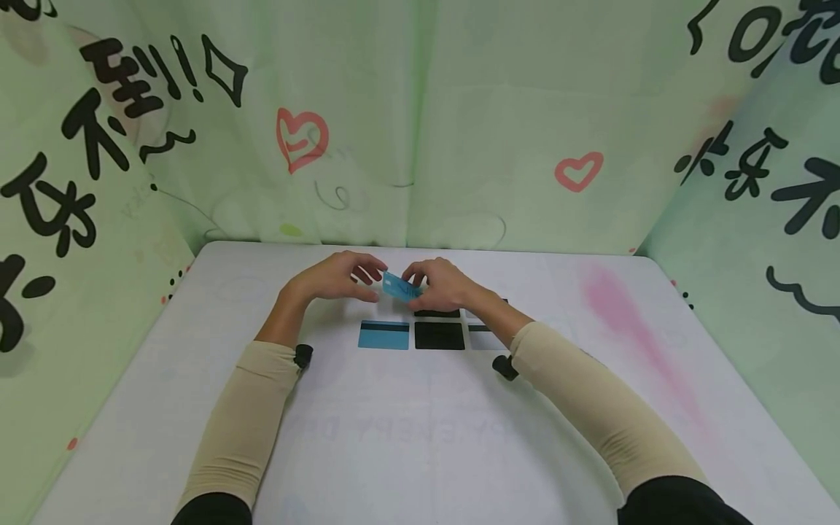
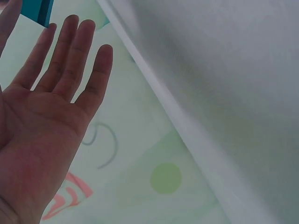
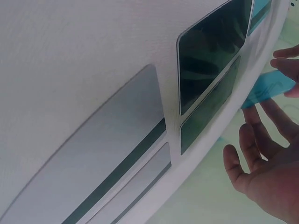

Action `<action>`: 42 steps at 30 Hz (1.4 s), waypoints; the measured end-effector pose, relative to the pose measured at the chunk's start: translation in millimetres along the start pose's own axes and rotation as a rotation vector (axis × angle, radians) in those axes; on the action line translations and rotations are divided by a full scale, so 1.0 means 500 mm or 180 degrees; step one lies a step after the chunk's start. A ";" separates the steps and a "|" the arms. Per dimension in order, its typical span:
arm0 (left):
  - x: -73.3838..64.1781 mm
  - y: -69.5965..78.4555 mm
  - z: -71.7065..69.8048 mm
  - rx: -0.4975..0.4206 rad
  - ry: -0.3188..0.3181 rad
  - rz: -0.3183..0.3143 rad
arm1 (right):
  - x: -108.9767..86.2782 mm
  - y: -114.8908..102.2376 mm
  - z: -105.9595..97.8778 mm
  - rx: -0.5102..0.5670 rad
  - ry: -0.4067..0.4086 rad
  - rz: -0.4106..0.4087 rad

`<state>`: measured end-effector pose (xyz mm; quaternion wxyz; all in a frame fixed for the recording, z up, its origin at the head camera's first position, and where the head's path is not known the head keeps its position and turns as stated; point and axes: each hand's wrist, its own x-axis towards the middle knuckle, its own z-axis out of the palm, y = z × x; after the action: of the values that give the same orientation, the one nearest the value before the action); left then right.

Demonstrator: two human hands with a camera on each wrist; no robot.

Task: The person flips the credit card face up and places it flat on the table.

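My right hand (image 1: 449,284) pinches a light blue card (image 1: 399,286), held tilted above the back of the table. At the card's left end is my left hand (image 1: 330,277), its fingers spread and loosely bent, fingertips right by the card's edge. The left wrist view shows that palm with long, nearly straight fingers and the blue card (image 2: 38,10) beyond a fingertip. On the table below lie a blue card with a dark stripe (image 1: 383,340), a black card (image 1: 440,336) and a grey striped card (image 1: 482,340), partly hidden by the right forearm.
Behind the front row lies another black card (image 1: 436,314), partly covered by the right hand. A second grey striped card (image 3: 140,186) shows in the right wrist view. The white table (image 1: 394,437) has a pink smear at right. Green printed curtains (image 1: 485,131) surround it.
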<state>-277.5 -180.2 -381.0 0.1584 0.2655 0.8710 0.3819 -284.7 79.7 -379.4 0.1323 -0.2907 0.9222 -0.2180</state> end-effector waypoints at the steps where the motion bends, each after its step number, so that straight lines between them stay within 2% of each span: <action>1: -0.001 0.001 0.000 0.0009 0.0000 -0.0008 | 0.000 0.000 0.000 -0.0014 0.0002 -0.0011; 11: -0.001 0.010 0.004 0.0098 -0.0081 0.0008 | -0.001 -0.005 0.001 -0.0083 0.0014 -0.0073; 21: -0.002 0.018 0.011 0.0112 -0.0048 -0.0108 | -0.005 -0.011 0.002 -0.0170 0.0038 -0.0077; 32: 0.002 0.021 0.016 0.0310 -0.0020 -0.0131 | -0.010 -0.015 0.002 -0.0299 0.0063 -0.0025; 42: 0.003 0.017 0.014 0.0443 0.0009 -0.0151 | -0.012 -0.009 -0.001 -0.0268 0.0110 -0.0026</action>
<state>-272.6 -170.1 -379.4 0.1473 0.2546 0.9017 0.3169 -277.9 80.0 -376.0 0.1032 -0.2960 0.9315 -0.1846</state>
